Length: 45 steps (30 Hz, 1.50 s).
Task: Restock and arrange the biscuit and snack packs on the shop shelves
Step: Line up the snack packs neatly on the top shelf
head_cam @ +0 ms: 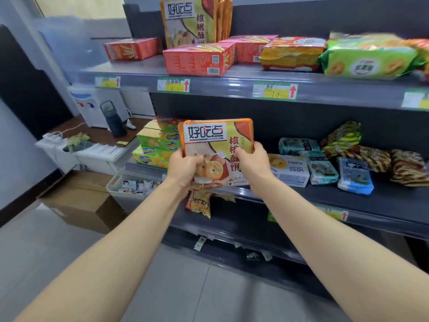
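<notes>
I hold an orange and yellow walnut biscuit pack (pixel 217 145) upright in front of the middle shelf (pixel 394 198). My left hand (pixel 184 169) grips its lower left edge and my right hand (pixel 254 159) grips its right edge. Several packs of the same kind (pixel 192 22) stand upright on the top shelf (pixel 232 88), behind red biscuit-stick boxes (pixel 197 59). Green and yellow boxes (pixel 155 142) are stacked on the middle shelf just left of the held pack. A crisp bag (pixel 199 204) hangs below my left hand.
The top shelf also holds an orange pack (pixel 291 53) and a green cookie pack (pixel 369 60). Blue packs (pixel 355 175), a white cookie box (pixel 290 169) and striped bags (pixel 408 167) lie on the middle shelf. A white basket (pixel 116 182), cardboard boxes (pixel 79 196) and a water dispenser (pixel 90 105) stand left.
</notes>
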{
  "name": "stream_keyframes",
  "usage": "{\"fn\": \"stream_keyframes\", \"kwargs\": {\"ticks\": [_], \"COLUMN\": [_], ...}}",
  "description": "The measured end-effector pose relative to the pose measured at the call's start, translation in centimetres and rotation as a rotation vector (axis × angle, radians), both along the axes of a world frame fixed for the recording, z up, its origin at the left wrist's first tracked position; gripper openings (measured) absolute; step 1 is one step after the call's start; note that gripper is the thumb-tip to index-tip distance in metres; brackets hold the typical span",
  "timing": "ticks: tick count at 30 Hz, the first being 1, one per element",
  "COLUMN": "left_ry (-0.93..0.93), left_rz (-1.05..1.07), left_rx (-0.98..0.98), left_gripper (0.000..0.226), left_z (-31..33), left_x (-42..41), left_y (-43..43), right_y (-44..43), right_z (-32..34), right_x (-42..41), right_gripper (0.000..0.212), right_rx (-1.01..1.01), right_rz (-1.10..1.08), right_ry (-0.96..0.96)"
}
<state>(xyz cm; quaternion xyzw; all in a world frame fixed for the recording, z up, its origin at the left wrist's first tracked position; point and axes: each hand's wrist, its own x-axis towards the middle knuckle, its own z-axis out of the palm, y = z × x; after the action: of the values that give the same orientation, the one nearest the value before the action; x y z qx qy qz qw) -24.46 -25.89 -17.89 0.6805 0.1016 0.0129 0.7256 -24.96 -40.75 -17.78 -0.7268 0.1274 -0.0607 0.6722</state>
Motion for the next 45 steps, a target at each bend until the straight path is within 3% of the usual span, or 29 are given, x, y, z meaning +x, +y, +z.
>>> {"fn": "stream_keyframes", "kwargs": {"ticks": [9,18,23,35,45], "left_ry": [-0.357,-0.554,-0.636,-0.657,-0.463], "left_rz": [0.141,0.158,0.149,0.178,0.131], "left_rx": [-0.027,-0.015,0.036,-0.013,-0.051], "left_gripper": [0.016,0.022,0.023,0.03,0.032], "left_z": [8.7,16.5,19.0,19.9,17.0], "left_x": [-0.8,6.6,12.6,23.3,29.1], "left_y": [2.0,8.3,12.8,16.8,16.4], "right_y": [2.9,9.8,13.8,17.8,17.3], "right_z": [9.1,16.8,19.3,21.2,20.7], "right_x": [-1.3,6.2,10.7,20.6,24.7], "right_gripper": [0.028,0.049,0.046,0.064,0.071], "right_rx": [-0.106,-0.153,-0.176,-0.506,-0.791], "right_rz": [-0.041,-0.098,-0.089,0.019,0.031], "right_ry": [-0.316,-0.504,-0.553,-0.278,-0.094]}}
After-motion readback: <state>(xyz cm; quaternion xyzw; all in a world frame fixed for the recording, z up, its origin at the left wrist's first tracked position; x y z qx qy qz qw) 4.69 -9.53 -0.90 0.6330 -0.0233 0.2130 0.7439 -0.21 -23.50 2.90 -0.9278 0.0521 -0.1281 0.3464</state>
